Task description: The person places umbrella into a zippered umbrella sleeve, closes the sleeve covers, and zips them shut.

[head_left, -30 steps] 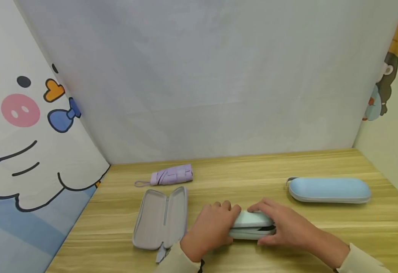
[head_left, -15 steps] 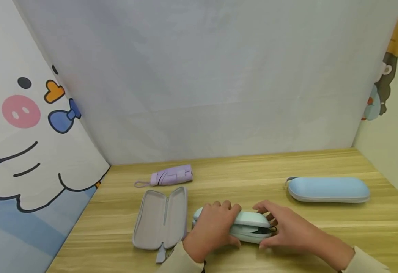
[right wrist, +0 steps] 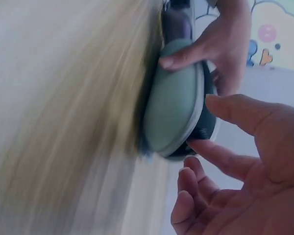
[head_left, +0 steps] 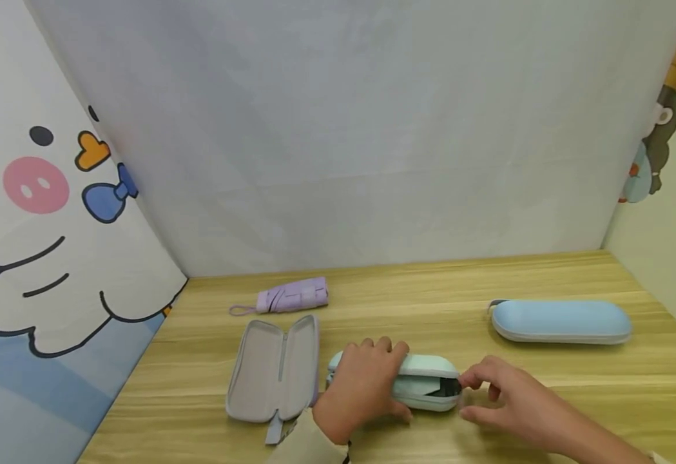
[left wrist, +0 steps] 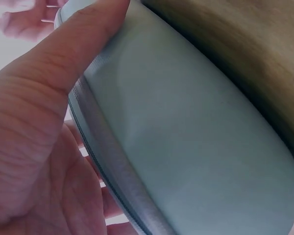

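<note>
Looks smooth and matt, like a moulded, covered shell, on the mint-green zip case (head_left: 430, 365), with cloth-like zip tape (left wrist: 120, 169) along the edge. Shows a similarly smooth surface, with a faint soft sheen, on the blue zip case (head_left: 560, 319). Appears matt and cloth-lined across the 2 halves of the open grey zip case (head_left: 256, 374). Looks like thin, folded cloth on the lilac umbrella (head_left: 298, 296). Shows streaked wood grain, smooth and low in gloss, on the counter (head_left: 407, 290). Hangs matt and lightly creased, like cloth, in the white backdrop (head_left: 343, 129).
</note>
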`<state>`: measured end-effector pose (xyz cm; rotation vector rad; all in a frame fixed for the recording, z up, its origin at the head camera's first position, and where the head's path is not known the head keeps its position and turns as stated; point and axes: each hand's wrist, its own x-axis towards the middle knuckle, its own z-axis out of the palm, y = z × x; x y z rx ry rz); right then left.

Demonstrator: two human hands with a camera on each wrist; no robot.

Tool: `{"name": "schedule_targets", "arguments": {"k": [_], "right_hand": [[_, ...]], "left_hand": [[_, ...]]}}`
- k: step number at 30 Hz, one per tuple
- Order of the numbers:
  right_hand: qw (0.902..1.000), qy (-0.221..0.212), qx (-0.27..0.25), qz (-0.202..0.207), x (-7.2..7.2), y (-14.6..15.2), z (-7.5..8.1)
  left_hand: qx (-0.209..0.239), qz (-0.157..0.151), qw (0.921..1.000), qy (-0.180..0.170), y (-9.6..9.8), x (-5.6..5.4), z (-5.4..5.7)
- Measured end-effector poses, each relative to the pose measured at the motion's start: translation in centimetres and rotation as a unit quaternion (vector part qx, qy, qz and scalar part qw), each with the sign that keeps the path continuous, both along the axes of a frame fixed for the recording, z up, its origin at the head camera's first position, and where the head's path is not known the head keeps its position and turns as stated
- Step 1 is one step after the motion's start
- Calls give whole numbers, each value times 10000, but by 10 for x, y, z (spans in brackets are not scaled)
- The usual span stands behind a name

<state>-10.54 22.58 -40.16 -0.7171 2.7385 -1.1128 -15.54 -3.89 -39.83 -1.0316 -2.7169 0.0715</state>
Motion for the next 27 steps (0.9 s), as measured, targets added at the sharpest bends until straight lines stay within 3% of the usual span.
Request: {"name": "schedule_targets", "arguments": {"k": [3, 6, 9, 12, 17, 20, 24, 27], "right_hand": [[9989, 25, 184, 442, 7, -3, 0], [9943, 182, 784, 705, 12, -11, 2], [9845, 692, 1427, 746, 15, -19, 5], [9754, 1237, 1718, 613, 17, -23, 10], [9702, 1933, 1459, 68, 15, -19, 21], [9733, 1849, 1311, -351, 13, -15, 25], [9814, 1487, 1067, -585, 11, -13, 23], [9809, 1770, 657, -475, 9, -16, 18]], "left_hand": [[17, -44, 10000, 68, 1, 0, 0], [-80, -84, 9999, 83, 2, 0, 0], [-208, -116, 9997, 29, 3, 0, 1], [-216, -164, 9996, -28, 5, 1, 1], [-94, -348, 9993, 100, 3, -1, -2], [103, -544, 9982, 230, 0, -3, -4], [540, -788, 9941, 506, -1, -6, -2], [950, -927, 9883, 755, -1, -7, 4]]}}
